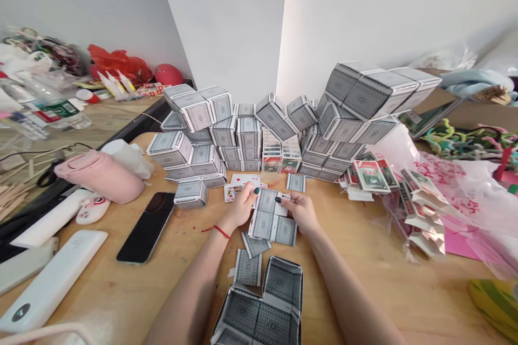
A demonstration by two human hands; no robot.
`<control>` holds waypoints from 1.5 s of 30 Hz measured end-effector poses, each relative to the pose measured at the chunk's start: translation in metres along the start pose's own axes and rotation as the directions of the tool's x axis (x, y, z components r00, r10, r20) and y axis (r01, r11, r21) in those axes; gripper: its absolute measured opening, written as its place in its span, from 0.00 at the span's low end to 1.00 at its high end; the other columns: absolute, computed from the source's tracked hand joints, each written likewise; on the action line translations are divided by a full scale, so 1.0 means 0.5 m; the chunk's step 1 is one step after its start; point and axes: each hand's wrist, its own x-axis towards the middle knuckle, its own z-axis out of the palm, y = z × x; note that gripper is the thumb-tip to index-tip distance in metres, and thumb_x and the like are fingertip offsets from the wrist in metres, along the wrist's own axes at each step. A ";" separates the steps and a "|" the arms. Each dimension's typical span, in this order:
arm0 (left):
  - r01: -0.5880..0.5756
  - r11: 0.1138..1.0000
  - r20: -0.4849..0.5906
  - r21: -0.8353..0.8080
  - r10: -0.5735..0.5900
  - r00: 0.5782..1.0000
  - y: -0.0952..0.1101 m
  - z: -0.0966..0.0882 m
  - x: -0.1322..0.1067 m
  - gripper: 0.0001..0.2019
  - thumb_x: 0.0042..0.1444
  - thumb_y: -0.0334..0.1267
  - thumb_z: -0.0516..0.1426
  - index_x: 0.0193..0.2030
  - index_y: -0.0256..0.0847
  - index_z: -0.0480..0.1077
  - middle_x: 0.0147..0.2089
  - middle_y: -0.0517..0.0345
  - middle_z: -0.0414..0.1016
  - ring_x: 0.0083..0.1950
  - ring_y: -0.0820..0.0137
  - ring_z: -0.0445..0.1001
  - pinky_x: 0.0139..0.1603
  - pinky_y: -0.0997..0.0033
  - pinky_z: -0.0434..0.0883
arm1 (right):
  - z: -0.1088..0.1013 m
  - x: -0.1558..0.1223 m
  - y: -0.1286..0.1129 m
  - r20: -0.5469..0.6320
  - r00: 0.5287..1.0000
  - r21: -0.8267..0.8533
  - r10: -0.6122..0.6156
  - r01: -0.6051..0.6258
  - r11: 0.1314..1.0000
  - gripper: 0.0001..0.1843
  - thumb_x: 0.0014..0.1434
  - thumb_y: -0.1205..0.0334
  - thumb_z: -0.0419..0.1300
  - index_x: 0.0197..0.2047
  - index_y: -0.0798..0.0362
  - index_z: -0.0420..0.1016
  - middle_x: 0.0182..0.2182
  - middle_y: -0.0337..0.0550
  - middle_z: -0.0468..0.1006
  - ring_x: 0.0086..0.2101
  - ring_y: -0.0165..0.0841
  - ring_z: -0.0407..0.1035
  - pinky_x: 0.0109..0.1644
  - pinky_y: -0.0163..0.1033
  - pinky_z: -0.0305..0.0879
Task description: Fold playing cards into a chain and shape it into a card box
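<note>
the left hand and right hand both touch the joined grey-backed playing cards, fingers closed on their top edges, the strip lying on the bench between the hands, long axis running roughly toward the person.

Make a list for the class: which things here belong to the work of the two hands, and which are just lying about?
In use: left hand, right hand, gray-backed playing cards between them, face-up cards, open card box, stacked card boxes.

Lying about: black smartphone, white power bank, pink bottle, red balloon.
</note>
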 end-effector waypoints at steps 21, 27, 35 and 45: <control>0.040 0.987 -0.103 -0.158 -0.056 0.993 0.028 0.005 0.001 0.14 0.47 0.41 0.58 0.39 0.36 0.67 0.40 0.52 0.73 0.41 0.66 0.71 0.44 0.65 0.66 | 0.006 0.001 0.000 0.033 0.998 -0.113 -0.056 0.060 0.992 0.17 0.40 0.50 0.65 0.27 0.55 0.72 0.20 0.39 0.75 0.20 0.29 0.65 0.23 0.34 0.58; 0.112 0.926 -0.045 -0.360 -0.138 0.989 0.039 0.000 -0.001 0.17 0.43 0.41 0.61 0.41 0.36 0.69 0.41 0.53 0.74 0.41 0.68 0.71 0.42 0.68 0.67 | 0.006 0.001 0.002 0.007 0.999 -0.121 -0.042 0.042 0.992 0.19 0.38 0.50 0.66 0.29 0.56 0.73 0.21 0.41 0.75 0.20 0.30 0.65 0.23 0.34 0.58; 0.456 0.545 0.364 -0.703 -0.275 0.890 0.035 -0.021 -0.015 0.17 0.46 0.48 0.58 0.39 0.38 0.71 0.32 0.53 0.74 0.30 0.71 0.70 0.28 0.73 0.68 | 0.001 -0.006 -0.017 -0.030 0.998 0.022 0.054 -0.053 0.998 0.17 0.34 0.55 0.69 0.26 0.56 0.72 0.17 0.37 0.70 0.16 0.26 0.59 0.20 0.33 0.54; 0.487 0.495 0.466 -0.719 -0.175 0.867 0.038 -0.005 -0.020 0.22 0.38 0.44 0.65 0.42 0.38 0.71 0.34 0.51 0.76 0.37 0.67 0.73 0.37 0.71 0.67 | 0.004 -0.009 -0.016 -0.003 0.999 0.025 0.053 -0.053 0.998 0.16 0.32 0.56 0.70 0.20 0.55 0.69 0.14 0.35 0.69 0.16 0.25 0.58 0.20 0.32 0.52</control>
